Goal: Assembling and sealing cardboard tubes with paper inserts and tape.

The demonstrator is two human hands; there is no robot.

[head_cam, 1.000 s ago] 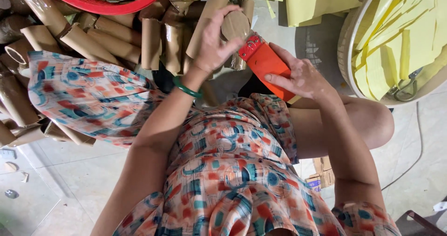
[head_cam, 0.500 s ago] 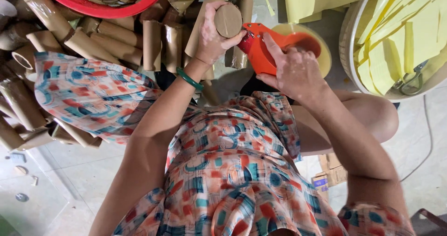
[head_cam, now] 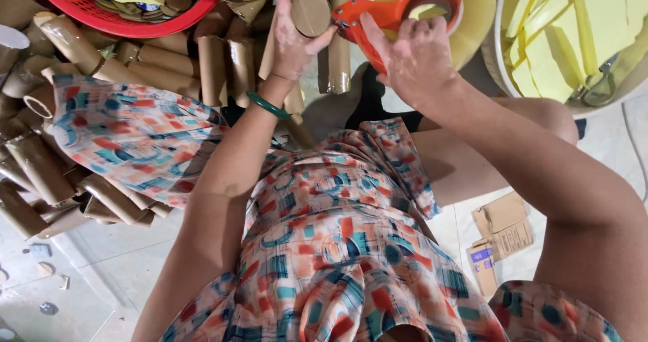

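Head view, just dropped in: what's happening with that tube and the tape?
A seated person holds a cardboard tube upright in the left hand, its capped end facing the camera. The right hand grips an orange tape dispenser with a clear roll, its front edge pressed against the tube's rim. Many more tubes lie piled on the floor, beside a red basket and a tub of yellow sheets.

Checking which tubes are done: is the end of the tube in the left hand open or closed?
Closed: a round brown disc covers the end of the tube in the left hand.
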